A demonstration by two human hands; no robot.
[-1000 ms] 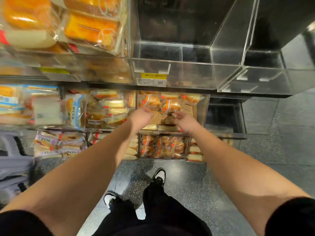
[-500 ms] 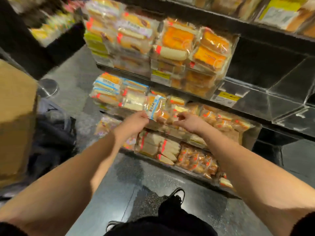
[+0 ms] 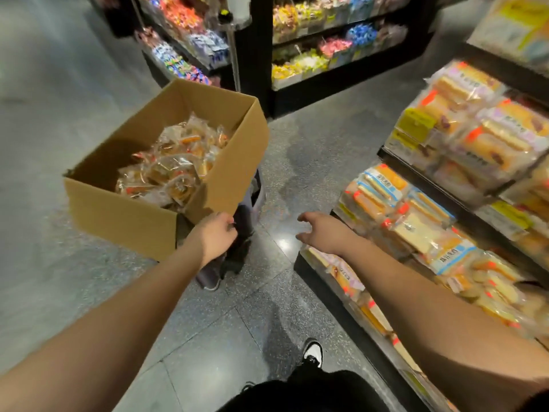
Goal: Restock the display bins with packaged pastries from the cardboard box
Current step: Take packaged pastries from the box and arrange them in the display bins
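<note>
Cardboard box (image 3: 124, 209) of pastries (image 3: 175, 162)

Grey speckled tile floor (image 3: 297, 162), glossy, light glare between shelves. Dark cart (image 3: 246, 221) stands on floor at left-centre, carries open cardboard box (image 3: 118, 212) of wrapped pastries (image 3: 175, 168). Black display shelf (image 3: 350, 307) on floor at right, tiers packed with packaged pastries (image 3: 416, 230) in clear bins. Black candy shelving (image 3: 264, 69) on floor at rear, bins of coloured sweets (image 3: 309, 60). Black-and-white shoe (image 3: 312, 352) planted on floor, bottom centre.
</note>
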